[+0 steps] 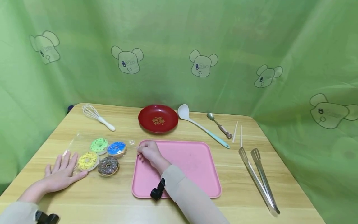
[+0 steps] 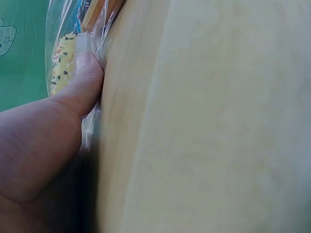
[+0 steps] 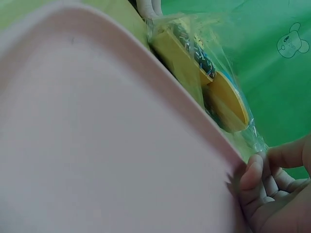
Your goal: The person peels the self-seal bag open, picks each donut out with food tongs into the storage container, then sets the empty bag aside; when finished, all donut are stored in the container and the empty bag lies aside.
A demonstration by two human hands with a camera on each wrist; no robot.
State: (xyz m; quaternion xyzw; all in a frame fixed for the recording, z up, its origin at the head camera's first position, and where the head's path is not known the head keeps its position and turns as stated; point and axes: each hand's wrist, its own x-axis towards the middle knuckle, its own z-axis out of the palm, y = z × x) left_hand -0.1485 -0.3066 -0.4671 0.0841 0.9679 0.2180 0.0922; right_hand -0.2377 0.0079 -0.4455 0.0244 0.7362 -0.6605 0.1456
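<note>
A clear plastic bag (image 1: 81, 141) lies on the left of the table around several toy donuts: a green donut (image 1: 99, 145), a blue donut (image 1: 117, 148), a yellow donut (image 1: 88, 161) and a chocolate-brown donut (image 1: 108, 166). My left hand (image 1: 62, 174) rests with fingers spread on the bag's left edge, its thumb beside the yellow donut. Over the left rim of a pink tray (image 1: 193, 168), my right hand (image 1: 151, 154) pinches the bag's right end between thumb and fingers. In the right wrist view the gripped plastic (image 3: 260, 143) stretches from the fingertips toward the donuts.
Along the back lie a white whisk (image 1: 96, 116), a red plate (image 1: 145, 121), a white-and-blue ladle (image 1: 201, 126) and a spoon (image 1: 219, 126). White chopsticks (image 1: 241, 137) and metal tongs (image 1: 255, 177) lie at the right. A green curtain (image 1: 167, 37) hangs behind the table.
</note>
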